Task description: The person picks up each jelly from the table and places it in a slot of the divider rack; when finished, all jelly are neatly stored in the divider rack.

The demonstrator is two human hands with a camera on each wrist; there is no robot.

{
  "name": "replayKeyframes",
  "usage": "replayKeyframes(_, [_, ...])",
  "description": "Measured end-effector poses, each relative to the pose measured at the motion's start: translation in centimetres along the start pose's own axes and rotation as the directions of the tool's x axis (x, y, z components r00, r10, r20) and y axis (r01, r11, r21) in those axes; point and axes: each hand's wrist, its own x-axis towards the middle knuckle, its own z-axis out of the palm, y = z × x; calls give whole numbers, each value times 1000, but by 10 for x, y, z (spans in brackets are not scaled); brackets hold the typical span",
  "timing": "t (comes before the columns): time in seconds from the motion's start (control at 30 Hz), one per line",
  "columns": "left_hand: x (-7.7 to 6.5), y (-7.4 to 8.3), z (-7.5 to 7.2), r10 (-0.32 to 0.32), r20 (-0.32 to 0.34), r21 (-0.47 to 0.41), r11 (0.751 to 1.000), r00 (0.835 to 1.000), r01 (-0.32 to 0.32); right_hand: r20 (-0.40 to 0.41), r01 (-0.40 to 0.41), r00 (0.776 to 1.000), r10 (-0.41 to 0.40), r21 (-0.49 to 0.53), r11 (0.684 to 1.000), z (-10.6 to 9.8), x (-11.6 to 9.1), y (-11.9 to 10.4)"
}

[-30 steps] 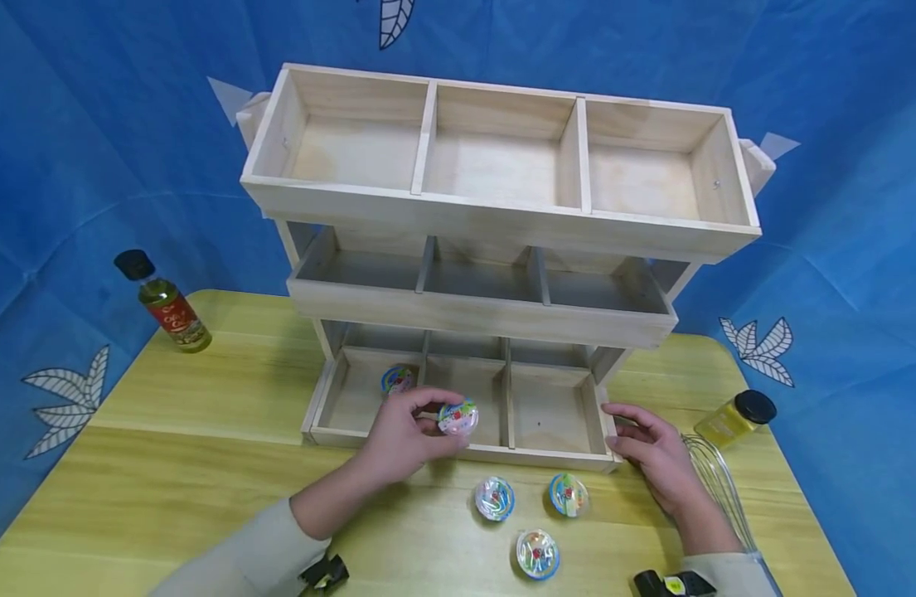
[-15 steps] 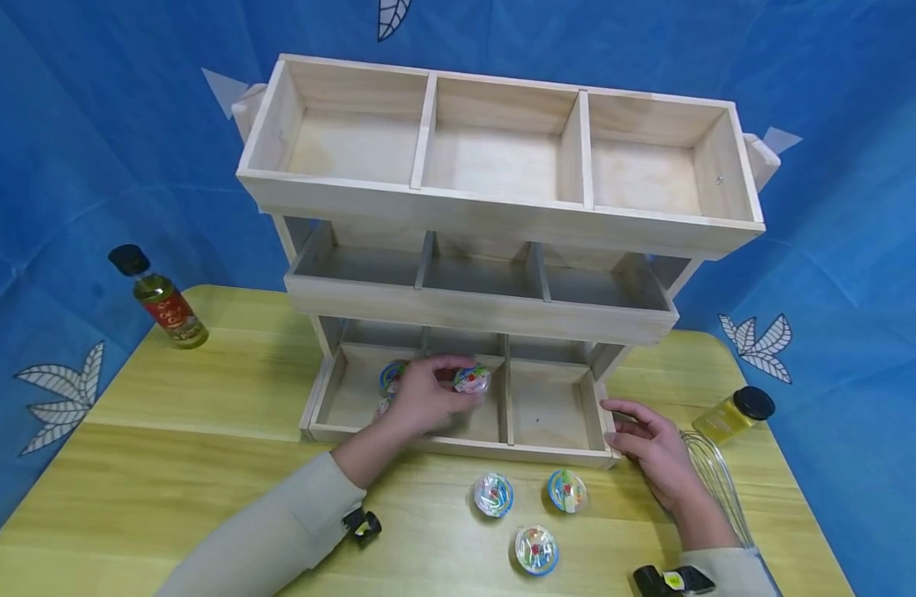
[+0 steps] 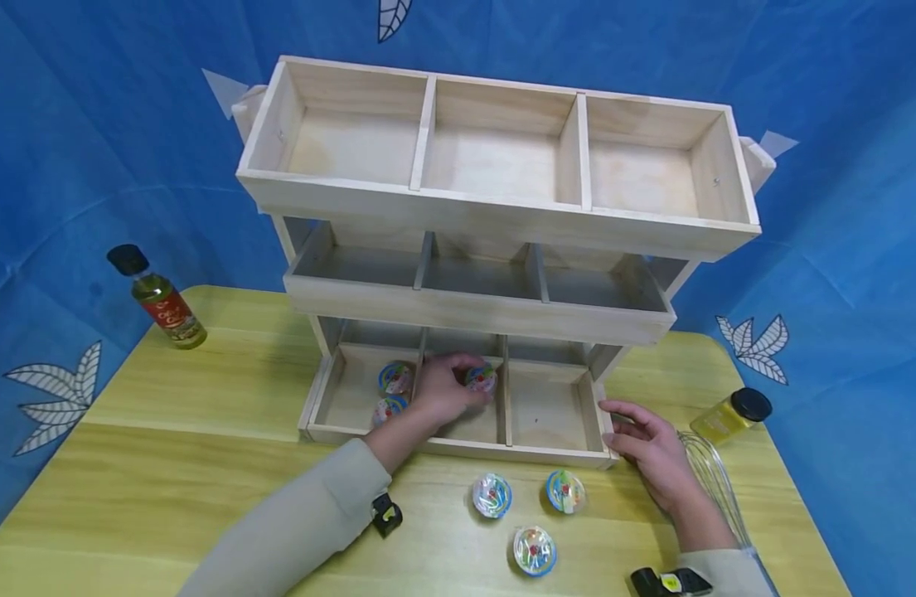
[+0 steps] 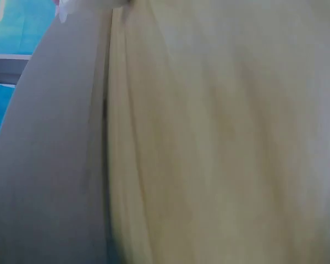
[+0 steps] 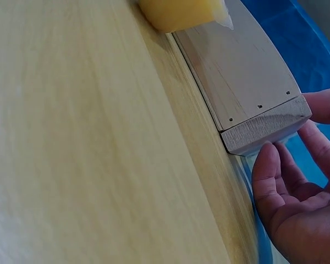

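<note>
Pinching a cup (image 3: 482, 379) inside the bottom middle compartment (image 3: 471, 424), the left hand (image 3: 441, 391) likely has something light and slick whose thin wall could dent, best held near the rim, while the right hand (image 3: 655, 452) grips the shelf (image 3: 480, 313).

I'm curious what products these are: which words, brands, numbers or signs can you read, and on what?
No text reads with certainty.
Bottle, red label: pale lettering, too blurred.
Yellow jar: any print too small.
Cup in the left hand: colorful lid, any print too small.
Other cups: same.
Yellow tag at the right wrist: marks too small.
</note>
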Motion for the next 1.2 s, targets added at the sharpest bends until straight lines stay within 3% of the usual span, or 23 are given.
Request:
replayKeyframes(0.23, [3,-6,7,30,25,10,1000,999,-30,-9,-1,1000,1,12,1000,0,-2,1])
replayKeyframes(0.77, [4,-6,6,19,9,50,999,1000,-19,-5,9,1000,-9,18,1000,1,-1,1])
replayKeyframes(1.03, [-5,7,-2,-2,27,123,992,1000,-1,-5,10,1000,-10,10,1000,1,0,0])
replayKeyframes(1.2, [-16,18,-11,69,64,168,983,996,-79,-6,11,1000,-11,6,1000,1,-1,0])
